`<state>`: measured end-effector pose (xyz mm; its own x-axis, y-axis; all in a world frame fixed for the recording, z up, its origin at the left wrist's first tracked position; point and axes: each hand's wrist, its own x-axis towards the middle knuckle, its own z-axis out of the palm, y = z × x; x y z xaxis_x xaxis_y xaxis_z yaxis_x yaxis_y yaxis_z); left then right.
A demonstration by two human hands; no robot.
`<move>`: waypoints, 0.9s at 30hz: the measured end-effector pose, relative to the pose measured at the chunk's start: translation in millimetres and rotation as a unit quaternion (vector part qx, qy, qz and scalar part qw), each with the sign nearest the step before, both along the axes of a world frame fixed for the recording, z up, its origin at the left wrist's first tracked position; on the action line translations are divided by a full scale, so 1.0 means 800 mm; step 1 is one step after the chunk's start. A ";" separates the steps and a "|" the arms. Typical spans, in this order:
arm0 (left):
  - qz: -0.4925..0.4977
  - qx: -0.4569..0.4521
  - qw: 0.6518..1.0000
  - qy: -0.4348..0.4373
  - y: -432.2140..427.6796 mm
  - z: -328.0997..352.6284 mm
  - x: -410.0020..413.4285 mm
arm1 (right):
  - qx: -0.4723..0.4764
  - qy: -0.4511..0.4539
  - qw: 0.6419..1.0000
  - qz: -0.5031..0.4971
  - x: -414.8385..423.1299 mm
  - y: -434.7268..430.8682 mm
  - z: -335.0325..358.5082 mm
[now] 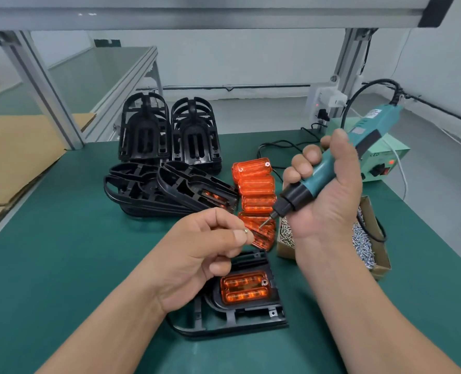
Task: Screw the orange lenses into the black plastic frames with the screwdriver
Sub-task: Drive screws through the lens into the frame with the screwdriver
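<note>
The left hand (205, 247) is pinching a small screw (246, 231) between thumb and forefinger, with the other fingers curled in, and is hovering above the black frame (232, 319) that is lying flat near the front edge of the green table (62, 265). An orange lens (244, 290) is sitting in that frame's opening. The right hand (329, 190) is gripping the teal screwdriver (340, 163) with all its fingers wrapped around the body, holding it tilted so the bit is pointing down and left toward the screw, just apart from it. Spare orange lenses (255, 184) are lying in a row at the middle of the surface, with more black frames (170, 190) piled to their left and others (170, 130) standing upright toward the back edge. A cardboard box of screws (377, 255) is sitting by the right edge, under the right wrist, and a pale green power unit (385, 160) is standing at the back right corner.
</note>
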<state>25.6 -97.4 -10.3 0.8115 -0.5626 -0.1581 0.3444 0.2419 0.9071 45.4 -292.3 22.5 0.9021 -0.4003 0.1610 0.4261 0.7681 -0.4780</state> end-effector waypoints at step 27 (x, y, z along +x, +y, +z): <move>0.044 0.042 0.996 -0.061 -0.019 -0.003 -0.012 | -0.035 -0.020 0.999 0.008 -0.007 0.002 -0.001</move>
